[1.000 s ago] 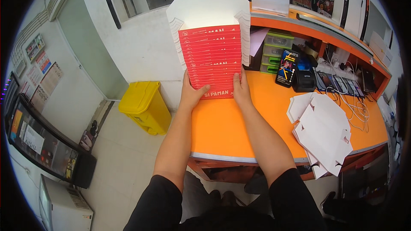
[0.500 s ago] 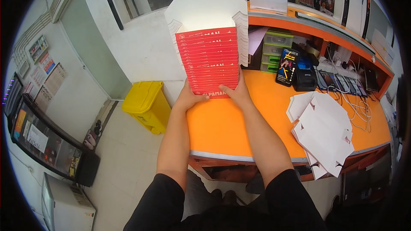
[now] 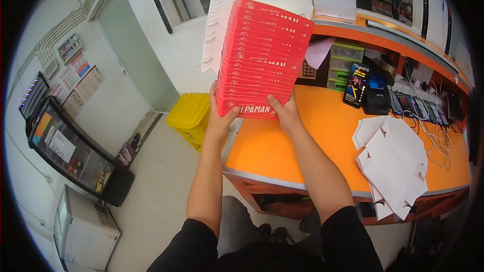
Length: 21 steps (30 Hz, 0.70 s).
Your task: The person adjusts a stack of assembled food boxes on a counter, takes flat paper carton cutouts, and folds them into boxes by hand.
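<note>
Head cam: left hand (image 3: pixel 220 117) and right hand (image 3: pixel 288 114) gripping nested red-and-white cardboard boxes (image 3: pixel 267 60), holding step I'd guess, next needs even pressure.

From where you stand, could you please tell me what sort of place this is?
Probably a takeaway shop, judging by the stacked red boxes, flat white cartons on the orange counter, and row of phones.

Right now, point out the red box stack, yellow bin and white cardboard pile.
Red box stack (image 3: pixel 264 60), head view: middle of its red fronts.
Yellow bin (image 3: pixel 189 113), head view: its lid.
White cardboard pile (image 3: pixel 396 163), head view: top piece's middle.
</note>
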Tool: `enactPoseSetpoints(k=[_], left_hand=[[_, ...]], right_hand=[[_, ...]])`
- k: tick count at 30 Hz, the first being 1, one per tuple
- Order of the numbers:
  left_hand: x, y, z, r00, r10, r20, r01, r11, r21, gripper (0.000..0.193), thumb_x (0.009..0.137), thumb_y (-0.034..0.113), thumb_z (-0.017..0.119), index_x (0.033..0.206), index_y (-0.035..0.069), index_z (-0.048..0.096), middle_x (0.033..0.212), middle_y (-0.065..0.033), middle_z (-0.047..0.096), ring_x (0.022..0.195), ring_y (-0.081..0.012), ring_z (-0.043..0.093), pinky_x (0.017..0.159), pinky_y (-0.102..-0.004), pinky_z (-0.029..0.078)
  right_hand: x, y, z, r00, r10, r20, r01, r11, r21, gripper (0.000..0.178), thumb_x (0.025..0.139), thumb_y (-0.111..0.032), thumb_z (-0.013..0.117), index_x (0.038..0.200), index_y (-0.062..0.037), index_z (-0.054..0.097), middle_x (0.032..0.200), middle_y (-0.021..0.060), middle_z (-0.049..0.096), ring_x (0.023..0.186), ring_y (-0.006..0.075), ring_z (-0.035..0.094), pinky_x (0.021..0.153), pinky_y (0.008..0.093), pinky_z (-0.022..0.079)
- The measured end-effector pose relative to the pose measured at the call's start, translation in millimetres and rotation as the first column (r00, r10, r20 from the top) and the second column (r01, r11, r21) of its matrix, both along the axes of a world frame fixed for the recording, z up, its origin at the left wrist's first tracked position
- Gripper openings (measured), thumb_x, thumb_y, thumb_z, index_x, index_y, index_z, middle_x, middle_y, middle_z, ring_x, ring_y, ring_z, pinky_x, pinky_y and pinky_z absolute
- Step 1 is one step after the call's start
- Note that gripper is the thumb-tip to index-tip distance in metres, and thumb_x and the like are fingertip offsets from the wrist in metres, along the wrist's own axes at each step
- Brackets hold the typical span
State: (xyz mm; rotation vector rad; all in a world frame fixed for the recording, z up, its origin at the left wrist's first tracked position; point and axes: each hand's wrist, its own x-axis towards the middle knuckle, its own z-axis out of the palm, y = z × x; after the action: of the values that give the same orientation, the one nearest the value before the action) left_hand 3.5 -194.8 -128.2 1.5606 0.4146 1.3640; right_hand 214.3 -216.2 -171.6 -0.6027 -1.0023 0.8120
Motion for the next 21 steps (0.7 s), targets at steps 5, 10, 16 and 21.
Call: enactPoseSetpoints(k=[5,10,16,21], left_hand=[[-12.2,-15.6,-3.1,0.984,0.126,-0.125,-0.113,0.988,0.109,0.122,0.080,0.029,0.090,0.167,0.007,0.006,0.163,-0.0176,0.027,0.147,-0.0299,0.039,0.120,-0.0439,0.039],[-23.3,-16.7,-5.3,0.952,0.235,-0.198,-0.194,0.960,0.204,0.123,0.080,0.029,0.089,0.167,0.006,0.006,0.158,-0.0165,0.023,0.147,-0.0307,0.036,0.120,-0.0446,0.039],[-17.7,-28.0,-0.1,0.979,0.154,-0.130,-0.143,0.985,0.095,0.117,0.081,0.028,0.088,0.165,0.008,0.008,0.159,-0.0169,0.027,0.147,-0.0308,0.038,0.121,-0.0466,0.038],[-38.5,-22.5,-0.5,0.981,0.134,-0.137,-0.124,0.989,0.083,0.114,0.085,0.038,0.086,0.165,0.011,0.009,0.161,-0.0160,0.028,0.149,-0.0307,0.037,0.120,-0.0477,0.038]], right_hand=[[-6.4,-7.4,9.8,0.991,0.111,-0.081,-0.116,0.991,-0.063,0.067,0.095,-0.036,0.080,0.143,-0.0044,0.046,0.131,0.0126,0.064,0.118,0.0193,0.063,0.098,0.0342,0.053],[-16.5,-3.7,8.8,0.974,0.143,-0.173,-0.135,0.989,0.054,0.059,0.099,-0.033,0.076,0.142,-0.0042,0.048,0.132,0.0128,0.064,0.119,0.0205,0.064,0.101,0.0352,0.053],[-9.6,-9.1,11.5,0.979,0.169,-0.110,-0.167,0.986,0.026,0.064,0.097,-0.035,0.079,0.143,-0.0046,0.047,0.135,0.0144,0.063,0.123,0.0219,0.061,0.105,0.0372,0.051],[-14.9,-10.9,13.3,0.991,0.132,-0.025,-0.130,0.989,0.069,0.066,0.096,-0.035,0.079,0.144,-0.0042,0.046,0.134,0.0150,0.062,0.123,0.0224,0.062,0.105,0.0368,0.051]])
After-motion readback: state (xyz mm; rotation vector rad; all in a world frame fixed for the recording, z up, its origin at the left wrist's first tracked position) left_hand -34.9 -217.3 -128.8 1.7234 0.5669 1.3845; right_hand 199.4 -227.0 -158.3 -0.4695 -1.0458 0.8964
